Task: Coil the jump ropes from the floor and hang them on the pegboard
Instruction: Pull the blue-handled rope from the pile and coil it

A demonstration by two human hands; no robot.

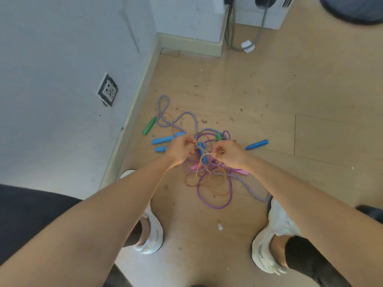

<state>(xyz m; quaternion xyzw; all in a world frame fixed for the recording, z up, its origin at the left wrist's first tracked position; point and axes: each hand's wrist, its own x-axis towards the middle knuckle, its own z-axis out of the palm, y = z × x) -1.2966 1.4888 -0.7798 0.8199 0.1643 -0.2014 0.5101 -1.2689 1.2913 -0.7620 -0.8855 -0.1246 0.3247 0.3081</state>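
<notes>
Your ropes (209, 172) lie in one tangle on the floor (269, 90) at the centre of the frame, just above your shoes (275, 235). Both grips are closed: your left hand (180, 150) and right hand (231, 153) each pinch strands at the top of the knot, seemingly a thin yellowish cord, though blur hides which. Expect light, limp cords that snag on each other; the thicker striped rope (165, 119) will drag the rest. Ease loops out slack rather than yanking. The handles are the stiff parts: take a blue handle (257, 144) or the green handle (149, 125) to trace one rope free. No pegboard shows.
</notes>
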